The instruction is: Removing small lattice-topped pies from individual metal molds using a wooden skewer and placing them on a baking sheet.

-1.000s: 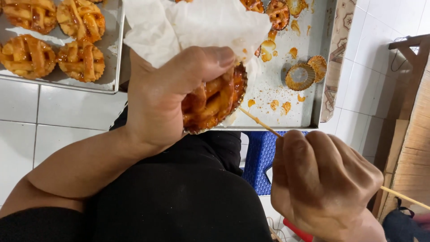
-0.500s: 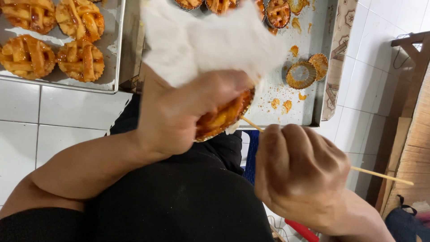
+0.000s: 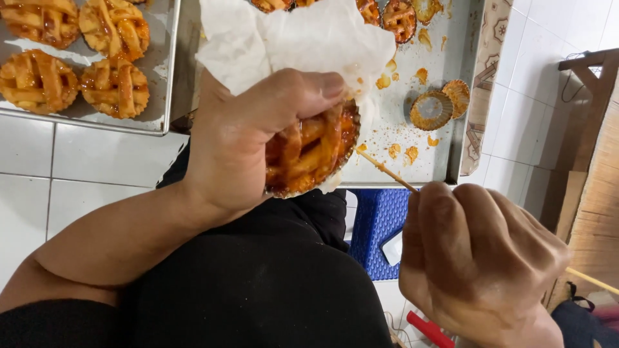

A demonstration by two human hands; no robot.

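I see left hand (image 3: 258, 142) clamping lattice tart (image 3: 309, 151) in paper (image 3: 303, 38) – right hand (image 3: 477, 258) gripping skewer (image 3: 385, 170) at tart's 4 o'clock; hard poke could crack crust.

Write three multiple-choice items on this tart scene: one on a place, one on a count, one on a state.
1. Where is the skewer's tip?
A. at the rim of the held tart
B. on the left tray
C. in the empty tin

2. How many lattice tarts show on the left tray?
A. one
B. four
C. seven

3. What state is the left hand in?
A. open and flat
B. closed around the tart, with paper behind it
C. resting on the floor

Answers:
1. A, the point held by the right hand meets the tart's edge.
2. B, four sit there, two above two.
3. B, the thumb lies over the lattice and the white paper juts out behind.
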